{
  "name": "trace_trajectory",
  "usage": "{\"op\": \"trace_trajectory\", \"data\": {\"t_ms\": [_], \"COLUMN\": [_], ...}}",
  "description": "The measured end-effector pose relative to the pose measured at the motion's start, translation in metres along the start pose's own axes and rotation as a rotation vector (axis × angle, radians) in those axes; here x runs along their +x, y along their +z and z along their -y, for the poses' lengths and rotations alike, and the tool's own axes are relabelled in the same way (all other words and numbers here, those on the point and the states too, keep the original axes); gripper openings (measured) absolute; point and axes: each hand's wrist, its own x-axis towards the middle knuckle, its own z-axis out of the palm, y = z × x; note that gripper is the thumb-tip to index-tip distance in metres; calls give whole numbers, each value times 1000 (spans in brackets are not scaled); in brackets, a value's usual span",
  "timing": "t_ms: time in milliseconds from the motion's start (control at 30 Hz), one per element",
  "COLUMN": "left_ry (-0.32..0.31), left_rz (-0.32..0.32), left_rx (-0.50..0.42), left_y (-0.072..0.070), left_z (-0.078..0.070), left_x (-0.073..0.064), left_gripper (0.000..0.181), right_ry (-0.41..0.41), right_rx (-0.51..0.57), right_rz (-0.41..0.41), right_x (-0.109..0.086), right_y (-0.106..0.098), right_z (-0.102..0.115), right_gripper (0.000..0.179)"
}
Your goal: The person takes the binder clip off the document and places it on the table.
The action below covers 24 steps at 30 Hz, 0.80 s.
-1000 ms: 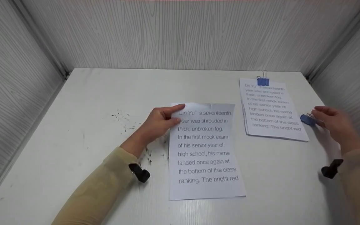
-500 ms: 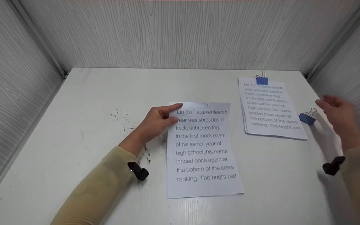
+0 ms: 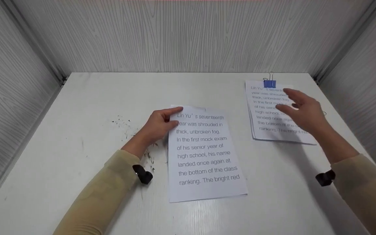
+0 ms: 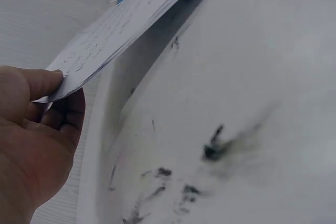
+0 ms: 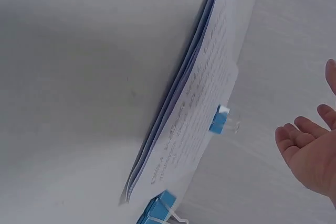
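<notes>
My left hand (image 3: 155,126) pinches the top left corner of a stack of printed sheets (image 3: 204,156). In the left wrist view, the thumb lies on top of the sheets and the curled fingers are beneath. A second printed stack (image 3: 263,120) lies at the back right, with a blue binder clip (image 3: 269,84) on its top edge. Over this stack hovers my right hand (image 3: 307,112), its fingers loosely bent and holding nothing. Another blue binder clip (image 5: 159,208) sits beside that stack in the right wrist view; in the head view the right hand hides nearly all of it.
The white table (image 3: 109,182) bears dark smudges (image 3: 121,120) left of the held sheets. Grained panels stand around it, including a back wall (image 3: 188,36). A black band piece (image 3: 143,174) is on the left wrist and another (image 3: 325,178) on the right.
My right hand has let go of the loose binder clip, leaving it on the table, and moved left over the clipped stack. The left hand keeps its pinch on the sheets.
</notes>
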Motion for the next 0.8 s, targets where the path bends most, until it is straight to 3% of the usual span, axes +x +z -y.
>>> {"op": "trace_trajectory", "data": {"t_ms": [133, 300, 467, 633, 800], "left_ry": [-16, -58, -81, -38, 2], "left_rz": [-11, -26, -86, -145, -122], "left_rx": [67, 160, 384, 615, 816], "left_y": [-3, -5, -3, 9, 27], "left_z": [3, 3, -2, -13, -28], "left_x": [2, 0, -5, -18, -43], "left_gripper": [55, 55, 58, 62, 70], "right_ry": [-90, -242, -363, -391, -379], "right_rx": [-90, -110, -114, -162, -243], "right_rz": [70, 120, 181, 238, 285], "right_x": [-15, -34, -51, -68, -84], "right_y": [27, 60, 83, 97, 106], "right_z": [23, 43, 58, 68, 75], "right_gripper": [81, 74, 76, 80, 85]}}
